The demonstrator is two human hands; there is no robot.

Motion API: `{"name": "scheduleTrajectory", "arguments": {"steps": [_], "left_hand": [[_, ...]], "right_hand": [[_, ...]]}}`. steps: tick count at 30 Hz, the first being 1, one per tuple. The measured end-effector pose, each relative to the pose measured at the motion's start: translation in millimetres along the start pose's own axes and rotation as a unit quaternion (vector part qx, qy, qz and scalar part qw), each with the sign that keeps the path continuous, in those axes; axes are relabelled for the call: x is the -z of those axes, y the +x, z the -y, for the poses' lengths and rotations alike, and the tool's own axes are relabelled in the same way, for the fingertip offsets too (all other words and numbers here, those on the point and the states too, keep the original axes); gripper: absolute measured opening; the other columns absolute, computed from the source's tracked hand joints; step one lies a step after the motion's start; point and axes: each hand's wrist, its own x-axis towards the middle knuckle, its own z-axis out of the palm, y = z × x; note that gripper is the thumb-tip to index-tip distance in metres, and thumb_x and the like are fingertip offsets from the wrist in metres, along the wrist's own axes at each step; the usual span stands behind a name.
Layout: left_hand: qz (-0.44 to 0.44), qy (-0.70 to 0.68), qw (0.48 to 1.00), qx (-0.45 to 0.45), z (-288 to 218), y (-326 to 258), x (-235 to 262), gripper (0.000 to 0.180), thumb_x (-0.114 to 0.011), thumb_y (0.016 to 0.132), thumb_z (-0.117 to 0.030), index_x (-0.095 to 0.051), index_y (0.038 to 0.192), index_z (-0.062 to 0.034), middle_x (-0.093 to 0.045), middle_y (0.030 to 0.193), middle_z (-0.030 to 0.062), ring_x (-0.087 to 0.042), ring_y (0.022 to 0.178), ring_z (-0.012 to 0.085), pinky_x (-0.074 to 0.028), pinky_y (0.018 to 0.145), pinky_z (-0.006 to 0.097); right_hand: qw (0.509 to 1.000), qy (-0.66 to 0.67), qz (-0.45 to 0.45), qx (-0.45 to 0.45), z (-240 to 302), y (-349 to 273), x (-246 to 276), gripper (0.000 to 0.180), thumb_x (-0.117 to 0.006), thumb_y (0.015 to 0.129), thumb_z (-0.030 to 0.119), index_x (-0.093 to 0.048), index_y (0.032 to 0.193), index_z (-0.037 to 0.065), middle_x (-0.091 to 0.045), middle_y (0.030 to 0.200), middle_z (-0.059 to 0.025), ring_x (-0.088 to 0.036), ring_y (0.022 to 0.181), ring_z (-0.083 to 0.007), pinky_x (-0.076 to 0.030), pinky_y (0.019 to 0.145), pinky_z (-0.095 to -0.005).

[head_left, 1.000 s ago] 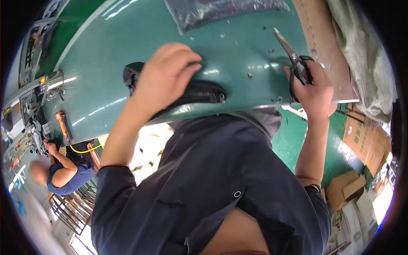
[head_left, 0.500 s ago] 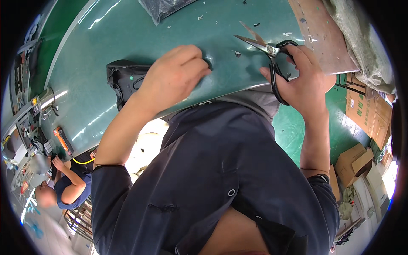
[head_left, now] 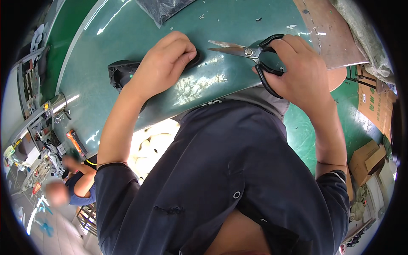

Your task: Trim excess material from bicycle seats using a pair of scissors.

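Note:
My left hand [head_left: 163,66] is closed over the table, fingertips pinched together at the end of a black flexible piece [head_left: 121,73]. Most of that piece is hidden under the hand and forearm; a dark bit shows just past the fingertips. My right hand [head_left: 301,72] grips a pair of scissors [head_left: 250,52] by its black handles, fingers and thumb in the loops. The metal blades are slightly apart and point left, their tips a short way from the left fingertips.
Small scraps lie on the green tabletop [head_left: 238,29]. A dark plastic bag [head_left: 163,10] sits at the far edge, brown sheet material [head_left: 329,32] and a pale sack [head_left: 365,42] at far right. Cardboard boxes [head_left: 365,163] stand on the floor. Another person [head_left: 80,187] sits at left.
The scissors have swung to point left and moved nearer my left hand, their blades closing somewhat. My left hand has shifted slightly left and away from me.

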Motion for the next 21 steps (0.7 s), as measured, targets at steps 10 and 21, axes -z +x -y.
{"name": "scheduleTrajectory", "arguments": {"steps": [10, 21], "left_hand": [[0.005, 0.077, 0.989, -0.124, 14, 3, -3, 0.015, -0.077, 0.089, -0.002, -0.067, 0.101, -0.0017, -0.065, 0.102, 0.0122, -0.067, 0.088, 0.0324, -0.057, 0.076, 0.041], [-0.052, 0.039, 0.986, -0.153, 29, -1, -4, 0.017, -0.079, 0.082, 0.002, -0.071, 0.096, -0.0016, -0.067, 0.095, 0.0110, -0.067, 0.080, 0.0281, -0.056, 0.068, 0.038]], "right_hand": [[0.998, -0.049, 0.028, 0.037, 2, 5, -1, 0.034, -0.085, 0.079, 0.032, -0.067, 0.092, 0.006, -0.064, 0.089, -0.0067, -0.069, 0.089, -0.0281, -0.058, 0.071, -0.0415], [0.987, -0.073, 0.061, 0.126, 7, 44, 5, 0.035, -0.087, 0.076, 0.026, -0.067, 0.094, 0.005, -0.064, 0.093, -0.0076, -0.067, 0.089, -0.0306, -0.055, 0.069, -0.0448]]}}
